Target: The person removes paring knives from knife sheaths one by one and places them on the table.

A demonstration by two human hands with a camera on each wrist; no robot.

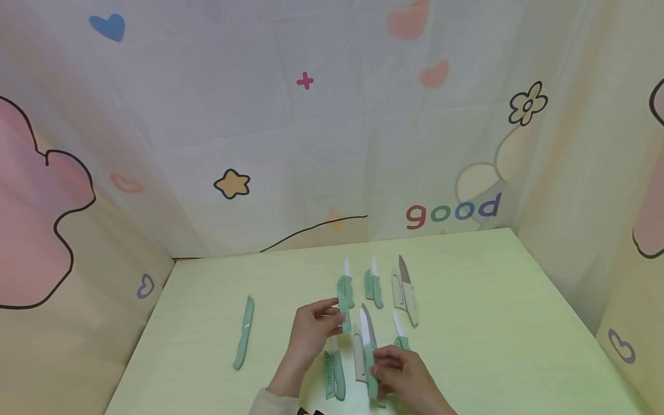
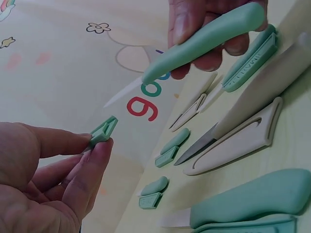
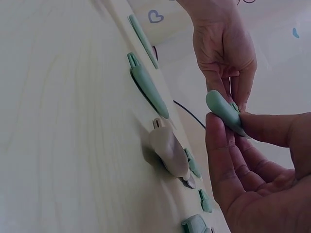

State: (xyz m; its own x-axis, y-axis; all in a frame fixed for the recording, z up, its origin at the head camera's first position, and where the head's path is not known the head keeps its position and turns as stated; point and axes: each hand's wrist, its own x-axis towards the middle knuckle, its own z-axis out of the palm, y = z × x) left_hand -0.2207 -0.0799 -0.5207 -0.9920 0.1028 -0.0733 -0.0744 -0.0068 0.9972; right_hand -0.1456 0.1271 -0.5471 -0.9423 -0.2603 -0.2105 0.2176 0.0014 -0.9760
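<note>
My left hand [image 1: 313, 325] pinches a green knife sheath [image 1: 344, 316] between thumb and fingers, its open end toward the knife in the left wrist view. The right hand [image 1: 407, 374] grips a knife [image 2: 209, 43] by its green handle, with the white blade pointing at the sheath. Blade tip and sheath [image 2: 103, 133] are apart, both held above the table. Below the held knife lies a beige-handled knife [image 2: 262, 97] with a dark blade, its beige sheath [image 1: 359, 360] alongside. Close to the left wrist is a green knife [image 1: 339, 374] beside its sheath [image 1: 329, 376].
A closed green knife [image 1: 242, 340] lies alone at the left of the pale table [image 1: 197, 311]. Farther back are two small green knives [image 1: 349, 294] with sheaths and a beige knife [image 1: 410, 300] with its sheath. Another green knife [image 1: 399, 325] is partly hidden behind the right hand.
</note>
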